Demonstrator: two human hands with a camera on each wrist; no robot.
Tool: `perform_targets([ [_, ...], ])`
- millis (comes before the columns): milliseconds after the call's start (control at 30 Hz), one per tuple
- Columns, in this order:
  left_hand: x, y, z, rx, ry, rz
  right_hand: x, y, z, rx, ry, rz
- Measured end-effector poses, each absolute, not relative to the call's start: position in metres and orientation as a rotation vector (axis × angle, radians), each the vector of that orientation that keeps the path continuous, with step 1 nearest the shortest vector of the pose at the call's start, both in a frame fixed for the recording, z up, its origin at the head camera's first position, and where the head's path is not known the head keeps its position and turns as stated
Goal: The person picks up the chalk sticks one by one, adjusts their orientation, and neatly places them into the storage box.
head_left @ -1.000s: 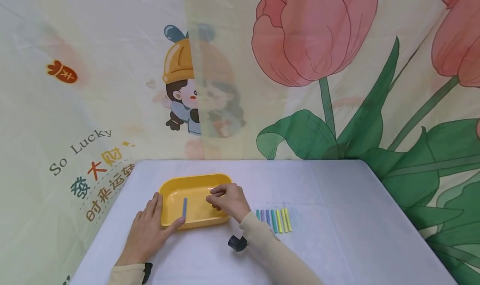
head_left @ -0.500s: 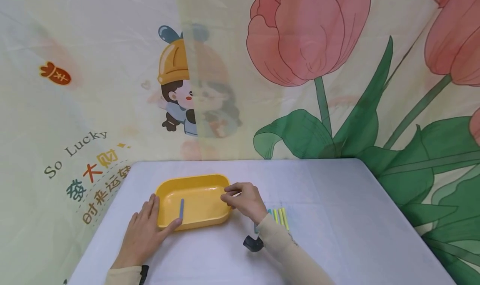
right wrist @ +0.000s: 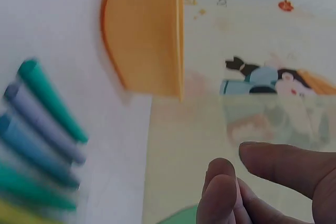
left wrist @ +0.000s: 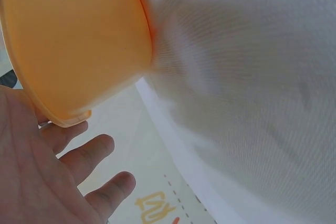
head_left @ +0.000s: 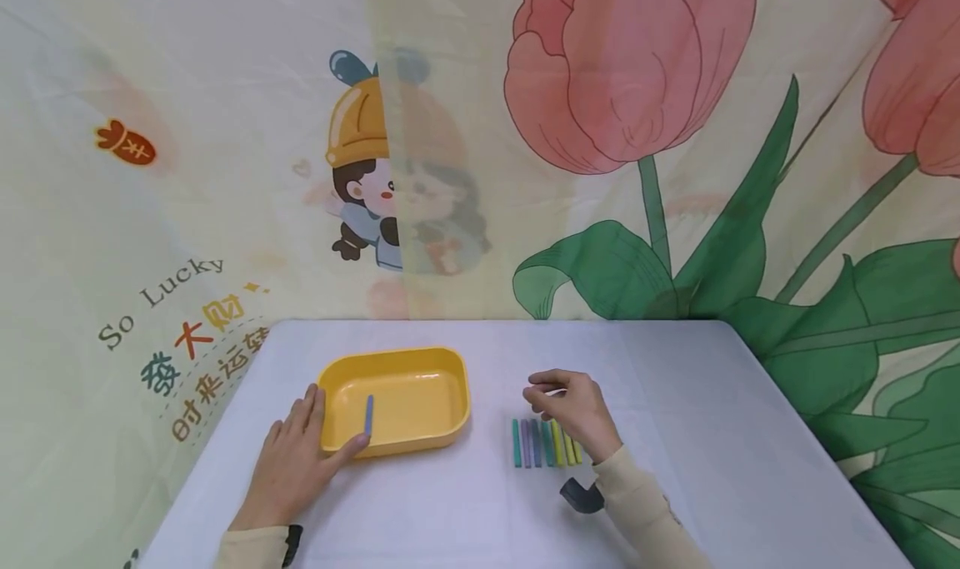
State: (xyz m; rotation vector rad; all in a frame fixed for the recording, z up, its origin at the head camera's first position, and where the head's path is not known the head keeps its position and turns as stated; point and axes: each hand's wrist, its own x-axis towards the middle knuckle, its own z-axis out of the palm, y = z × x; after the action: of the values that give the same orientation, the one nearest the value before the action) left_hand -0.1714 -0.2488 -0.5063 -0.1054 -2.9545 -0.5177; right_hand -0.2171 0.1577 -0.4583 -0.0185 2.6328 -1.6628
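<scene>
My left hand (head_left: 292,456) rests at the near left corner of a yellow tray (head_left: 405,447), fingers straight along its left side and thumb at the front rim. In the left wrist view the fingers (left wrist: 89,153) reach out past the tray's rim. One blue chalk-like stick (head_left: 369,416) lies inside the tray. My right hand (head_left: 573,406) hovers over the far end of a row of coloured sticks, its fingers loosely bent with nothing between them. That row includes a green stick (right wrist: 52,100), a purple stick (right wrist: 44,121) and several others, some yellow; the hand and wrist partly cover the right end.
A white cloth covers the table (head_left: 420,511). Behind it hangs a printed curtain (head_left: 465,219) with tulips and a cartoon figure. A black wrist strap piece (head_left: 582,496) sits under the right wrist, near the sticks.
My right hand has moved right, from above the tray's right part to above the row of sticks. The left hand, the tray and the blue stick in it have stayed put.
</scene>
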Motion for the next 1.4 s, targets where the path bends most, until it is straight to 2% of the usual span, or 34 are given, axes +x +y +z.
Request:
perform_targets([
  [267,-0.172,-0.251,-0.505,-0.103,-2.949,-0.504,-0.216,0.199,-0.47,0.163,2.673,-1.63],
  [567,-0.171,-0.248,-0.506,-0.084,-2.956,-0.516,-0.21,0.219,-0.495,0.266,2.714,-1.449],
  [833,-0.17,-0.246,-0.508,-0.057,-2.976,-0.51,-0.206,0.223,-0.519,0.295,2.764,-1.309],
  [1400,-0.171,-0.248,-0.506,-0.1,-2.947,-0.515,-0.207,0.218,-0.517,0.244,2.86,-1.182],
])
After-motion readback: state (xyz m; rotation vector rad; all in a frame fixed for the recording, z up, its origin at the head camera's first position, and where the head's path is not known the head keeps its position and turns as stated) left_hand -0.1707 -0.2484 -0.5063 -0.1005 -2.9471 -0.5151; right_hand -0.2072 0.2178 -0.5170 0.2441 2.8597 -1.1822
